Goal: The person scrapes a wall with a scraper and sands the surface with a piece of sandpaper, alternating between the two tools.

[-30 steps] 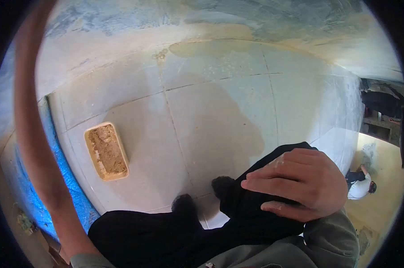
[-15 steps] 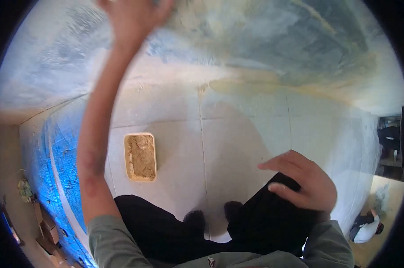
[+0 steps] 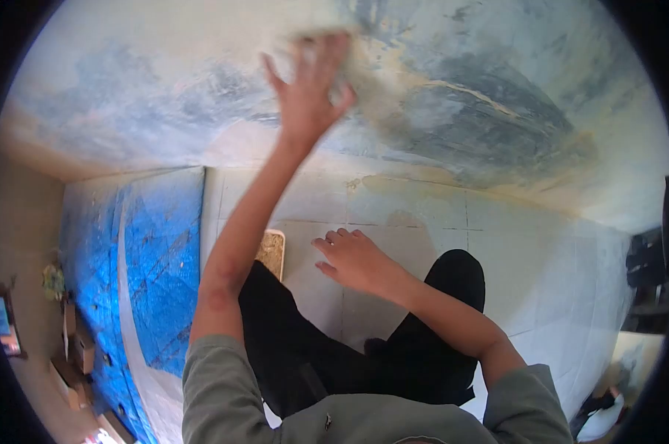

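A: ok so what's the left hand (image 3: 305, 107) up to, top middle of the frame?

B: Reaching up to the blotchy blue-grey wall (image 3: 164, 74), fingers splayed. Spread like that, I'd guess it's for wide, flat contact. There's a dark smudge at the fingertips, but it's blurry, so I honestly can't tell if it's gripping something or that's just shadow.

A: and the right hand (image 3: 360, 265)?

B: Near mid-frame, over the floor (image 3: 526, 259), loosely curled with nothing in it that I can see. Looks like it's just kept low and out of the way, maybe helping with balance.

A: where's the tub (image 3: 274, 259)?

B: Left of centre on the floor, brown lumpy stuff inside, partly hidden by the left forearm and the black trousers (image 3: 297, 348). Right hand's the nearest. Probably parked there so it's in easy reach. Blue sheet (image 3: 160, 274) lies further left, maybe as floor cover.
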The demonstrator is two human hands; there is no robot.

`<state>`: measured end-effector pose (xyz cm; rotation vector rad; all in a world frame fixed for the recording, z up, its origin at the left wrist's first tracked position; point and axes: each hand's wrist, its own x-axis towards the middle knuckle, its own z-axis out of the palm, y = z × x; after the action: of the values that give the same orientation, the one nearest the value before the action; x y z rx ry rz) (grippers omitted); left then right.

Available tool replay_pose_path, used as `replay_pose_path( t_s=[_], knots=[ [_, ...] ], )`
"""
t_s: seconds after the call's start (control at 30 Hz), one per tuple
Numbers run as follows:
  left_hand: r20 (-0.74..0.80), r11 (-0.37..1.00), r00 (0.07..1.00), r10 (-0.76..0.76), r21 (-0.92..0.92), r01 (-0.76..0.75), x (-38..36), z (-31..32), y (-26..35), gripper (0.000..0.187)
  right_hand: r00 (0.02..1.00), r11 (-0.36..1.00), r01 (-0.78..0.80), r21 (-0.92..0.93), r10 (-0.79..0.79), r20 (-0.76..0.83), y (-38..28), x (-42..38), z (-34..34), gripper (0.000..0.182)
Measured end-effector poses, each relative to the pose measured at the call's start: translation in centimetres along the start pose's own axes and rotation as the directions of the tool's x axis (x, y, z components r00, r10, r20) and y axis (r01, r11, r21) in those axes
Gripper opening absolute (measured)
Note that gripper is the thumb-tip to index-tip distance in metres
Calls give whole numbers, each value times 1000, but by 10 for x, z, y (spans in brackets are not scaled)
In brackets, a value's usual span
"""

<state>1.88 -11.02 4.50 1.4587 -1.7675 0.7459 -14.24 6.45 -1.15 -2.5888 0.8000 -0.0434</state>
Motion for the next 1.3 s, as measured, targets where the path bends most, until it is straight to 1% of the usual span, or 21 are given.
replay_pose_path(
  t_s=[0.07,0.1,0.13,0.17,0.23,0.27,0.33,0.57,0.63,0.7,0.77,0.83,0.9,0.97,1.0,1.07,1.1,1.13,1.23,1.27,1.3],
  knots=[
    [191,998,980,64,-33,-59,-36,5,21,69,948,998,-61,25,50,315,45,0,57,41],
    [187,998,981,54,-35,-48,-37,4,22,69,772,975,-197,-99,217,597,54,9,66,45],
    [211,996,974,83,13,-87,-37,3,19,68,493,923,-282,-260,372,786,63,22,68,48],
    [242,990,964,106,61,-125,-40,1,16,68,485,923,-277,-269,376,790,71,24,71,48],
    [260,993,961,93,41,-107,-33,-10,13,67,633,919,-328,-220,387,671,82,27,75,51],
    [239,990,965,110,55,-127,-31,-13,11,67,624,922,-320,-219,379,683,84,28,77,51],
    [212,993,973,97,39,-107,-31,-15,13,66,824,936,-352,0,310,474,86,32,78,51],
    [232,986,969,88,119,-119,-28,-20,19,66,603,882,-454,-124,406,686,98,35,81,52],
    [138,994,984,-111,10,110,-18,-28,20,69,691,881,-464,-98,429,582,102,34,88,45],
    [-179,957,942,-284,8,290,23,-43,-11,71,715,880,-470,-72,428,553,102,30,89,46],
    [-321,933,879,-353,-57,354,62,-51,-34,73,738,883,-468,-40,415,532,101,28,87,48],
    [-403,960,878,-258,-207,188,86,-45,-21,74,710,892,-448,-67,400,580,105,30,93,51],
    [-25,989,992,125,-75,-127,75,-51,13,72,660,893,-441,-95,394,640,106,36,95,55],
    [44,744,830,556,-471,-474,65,-31,21,72,678,909,-407,-94,369,635,103,40,92,56],
    [54,761,830,555,-435,-481,75,-39,7,72,735,910,-411,-43,359,575,103,38,92,53],
    [16,879,915,404,271,-393,104,-57,-19,75,800,922,-385,27,319,508,104,46,88,50],
    [-162,975,978,135,200,-102,118,-78,-26,72,789,915,-403,5,344,508,104,46,85,51],
    [-146,971,979,142,215,-109,121,-81,-26,72,773,906,-424,-15,370,515,101,44,85,51],
    [-135,974,974,184,161,-162,118,-77,-13,74,747,877,-478,42,381,546,101,44,81,51],
    [36,867,871,490,87,-491,109,-74,-12,78,742,888,-459,-12,391,545,103,45,83,53],
    [33,865,871,491,99,-491,112,-73,-17,78,749,892,-451,-15,387,538,105,46,82,53]
  ],
)
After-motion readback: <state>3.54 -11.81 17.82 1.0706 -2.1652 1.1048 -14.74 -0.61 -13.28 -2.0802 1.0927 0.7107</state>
